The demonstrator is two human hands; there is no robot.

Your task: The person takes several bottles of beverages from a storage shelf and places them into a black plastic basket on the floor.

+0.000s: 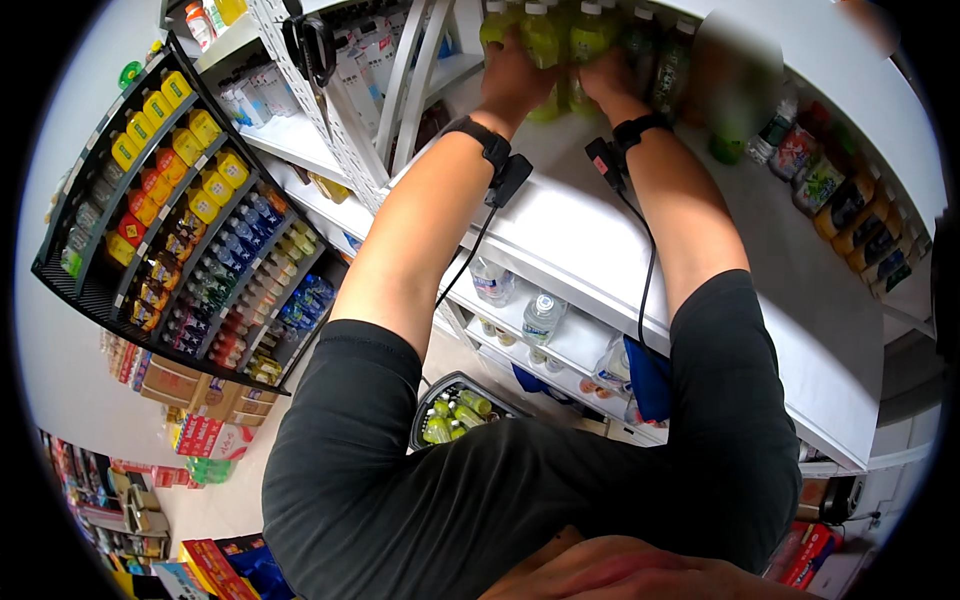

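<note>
Both my arms reach forward onto a white shelf (545, 205), where a row of bottles stands at the back. My left hand (512, 82) is closed around a yellow-green drink bottle (541, 40) with a white cap. Just to its right, my right hand (608, 82) grips a second yellow-green drink bottle (588, 38). Some fingers of both hands are hidden by the bottles and by shadow. Dark bottles (672, 65) stand right of my right hand. Each wrist wears a black strap with a small cabled device.
Below me is a black basket (475, 379) holding several yellow-green bottles. Lower shelves carry clear bottles (541, 318). At the left stands a black rack (85, 290) of colourful drinks beside a white perforated post (335, 110). More bottles (850, 215) line the shelf's right side.
</note>
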